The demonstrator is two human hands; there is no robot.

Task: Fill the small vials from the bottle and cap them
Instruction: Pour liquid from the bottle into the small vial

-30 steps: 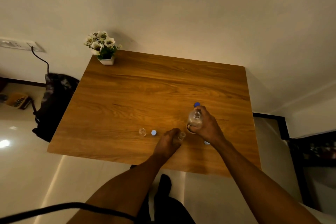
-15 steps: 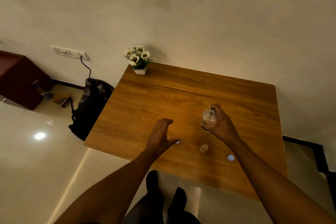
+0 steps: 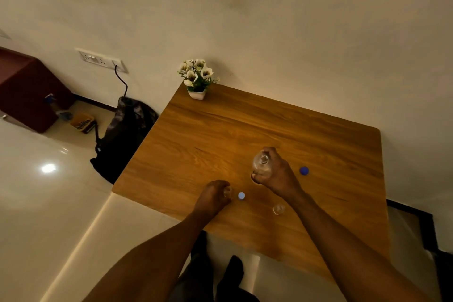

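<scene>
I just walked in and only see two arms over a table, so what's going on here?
A person is filling small vials. The right hand grips an open clear bottle standing on the wooden table; its blue cap lies beside it. The left hand closes on one vial, next to a pale cap. Another vial stands uncapped.

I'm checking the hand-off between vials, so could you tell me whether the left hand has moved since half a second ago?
Yes. The left hand has closed on the vial left of the pale cap; earlier it hovered open.
</scene>
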